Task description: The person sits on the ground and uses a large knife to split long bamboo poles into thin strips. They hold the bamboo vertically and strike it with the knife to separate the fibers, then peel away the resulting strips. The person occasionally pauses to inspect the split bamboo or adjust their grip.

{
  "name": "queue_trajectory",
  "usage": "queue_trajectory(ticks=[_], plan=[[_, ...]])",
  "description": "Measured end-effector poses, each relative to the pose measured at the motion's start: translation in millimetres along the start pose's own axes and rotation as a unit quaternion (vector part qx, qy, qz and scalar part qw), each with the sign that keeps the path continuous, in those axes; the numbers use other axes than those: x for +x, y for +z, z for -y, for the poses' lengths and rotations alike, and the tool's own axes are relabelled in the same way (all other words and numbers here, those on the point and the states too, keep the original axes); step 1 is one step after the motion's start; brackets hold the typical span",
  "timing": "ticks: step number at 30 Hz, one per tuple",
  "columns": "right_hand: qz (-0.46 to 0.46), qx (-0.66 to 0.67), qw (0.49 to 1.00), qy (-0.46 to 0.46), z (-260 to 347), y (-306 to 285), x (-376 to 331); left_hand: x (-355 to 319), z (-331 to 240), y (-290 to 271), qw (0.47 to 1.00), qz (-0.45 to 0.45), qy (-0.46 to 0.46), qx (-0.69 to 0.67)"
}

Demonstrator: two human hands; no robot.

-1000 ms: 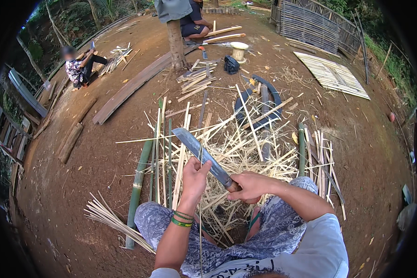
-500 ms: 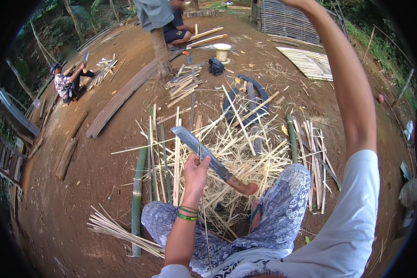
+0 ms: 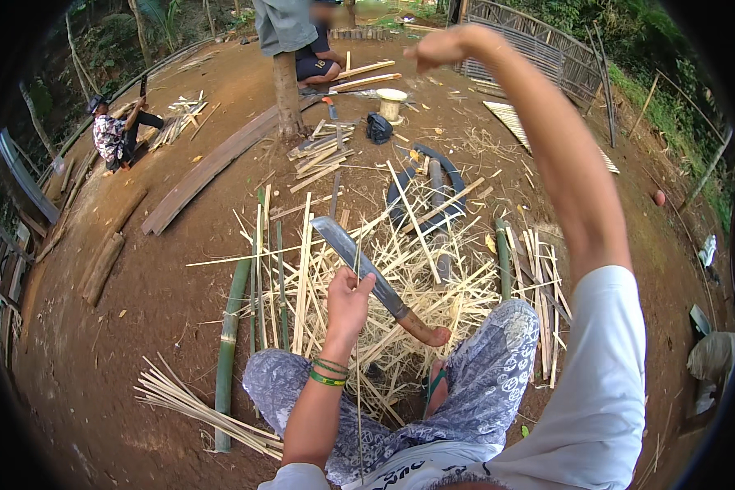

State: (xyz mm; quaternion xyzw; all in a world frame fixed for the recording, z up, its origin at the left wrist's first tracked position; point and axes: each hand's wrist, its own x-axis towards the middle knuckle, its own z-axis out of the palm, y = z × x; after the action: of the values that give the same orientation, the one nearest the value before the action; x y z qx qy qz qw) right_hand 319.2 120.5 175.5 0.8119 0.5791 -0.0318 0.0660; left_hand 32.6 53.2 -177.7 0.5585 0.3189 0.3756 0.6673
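Note:
In front of my lap, my left hand (image 3: 349, 302) is closed around the blade of a machete (image 3: 376, 282). The blade slants up to the left, and its brown wooden handle (image 3: 423, 329) points down to the right above the shavings. A thin bamboo strip (image 3: 358, 408) runs from the same hand down to my lap. A short length of it shows above the fingers, against the blade. High at the top of the view, my right hand (image 3: 451, 47) is raised with the arm stretched out. Motion smears its fingers, and nothing can be made out in them.
A heap of bamboo shavings (image 3: 416, 278) lies before my legs. Green bamboo poles (image 3: 230, 351) and split strips (image 3: 208, 412) flank it. Beyond are a tyre (image 3: 398, 200), a wooden spool (image 3: 391, 102) and a tree trunk (image 3: 287, 96). Two people sit farther off, one left (image 3: 116, 135).
My right hand has come down into view from beyond the top edge, and the right arm has swung left. The left hand keeps hold of the machete and strip. The view has shifted slightly.

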Motion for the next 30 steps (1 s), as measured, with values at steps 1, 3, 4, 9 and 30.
queue_trajectory(ticks=[1,3,4,9,30], plan=[[0.008,-0.002,1.000,0.017,-4,12,17,1,3,4,1.000,0.003,0.010,-0.003],[-0.085,0.010,0.996,0.006,5,15,13,4,7,-3,0.999,0.011,-0.016,0.030],[-0.156,0.022,0.987,-0.009,9,10,-4,6,8,-7,0.998,0.012,-0.031,0.044],[-0.514,0.106,0.837,-0.156,32,0,-158,3,3,-16,0.997,-0.040,0.028,0.064],[-0.080,0.149,0.986,-0.011,-35,33,73,8,11,6,0.999,-0.016,-0.003,0.027]])
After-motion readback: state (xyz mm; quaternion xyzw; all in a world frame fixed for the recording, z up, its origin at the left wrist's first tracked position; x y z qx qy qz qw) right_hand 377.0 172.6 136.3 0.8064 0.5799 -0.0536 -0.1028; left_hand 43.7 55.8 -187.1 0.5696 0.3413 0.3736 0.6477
